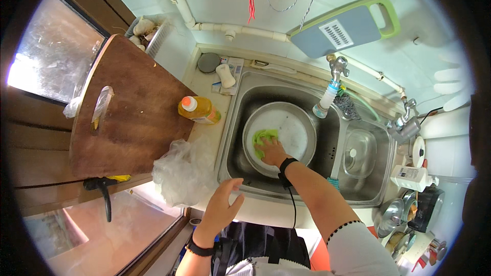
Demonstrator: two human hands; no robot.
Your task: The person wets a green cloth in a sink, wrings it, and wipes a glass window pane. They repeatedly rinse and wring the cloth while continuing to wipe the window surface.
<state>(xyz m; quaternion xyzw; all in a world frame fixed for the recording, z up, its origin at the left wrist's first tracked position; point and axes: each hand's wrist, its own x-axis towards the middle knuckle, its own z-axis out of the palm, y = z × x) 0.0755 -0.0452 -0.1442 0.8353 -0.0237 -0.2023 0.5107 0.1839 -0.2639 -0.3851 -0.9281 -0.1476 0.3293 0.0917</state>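
Note:
My right hand (273, 151) presses a green cloth (264, 137) against the inside of a round metal basin (293, 130), at its left part. The basin sits in the larger bowl of a stainless steel double sink (238, 96). Nothing is in my left hand (226, 205), which hovers over the front left edge of the sink with its fingers apart. A faucet with a white and blue nozzle (327, 99) hangs over the right rim of the basin; no water stream can be made out.
A bottle of yellow liquid (199, 110), a clear plastic bag (184, 174) and a large wooden board (130, 122) stand left of the sink. A clear container (360, 157) lies in the smaller bowl. A white pump bottle (410, 178) and metal bowls (389, 216) are at right.

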